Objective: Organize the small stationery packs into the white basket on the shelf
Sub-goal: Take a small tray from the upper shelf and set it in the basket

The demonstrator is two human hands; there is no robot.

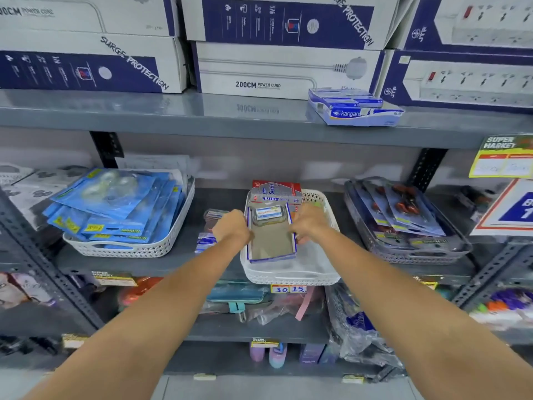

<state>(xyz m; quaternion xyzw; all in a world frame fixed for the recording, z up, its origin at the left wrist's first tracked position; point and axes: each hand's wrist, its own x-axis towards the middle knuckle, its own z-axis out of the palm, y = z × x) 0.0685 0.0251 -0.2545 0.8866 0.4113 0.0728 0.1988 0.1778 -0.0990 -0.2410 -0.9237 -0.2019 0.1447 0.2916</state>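
Observation:
The white basket stands on the middle shelf, its front hanging over the shelf's edge. Inside it lies an open cardboard display box with blue-white edges and a brown floor; one small pack sits at its far end. My left hand grips the box's left side and my right hand its right side. Red and silver packs lean at the basket's back. Small packs lie on the shelf left of the basket, partly hidden by my left hand.
A white basket of blue packs stands to the left, a clear tray of scissors packs to the right. On the upper shelf sit power-strip boxes and a box of blue staple packs. Price tags hang below.

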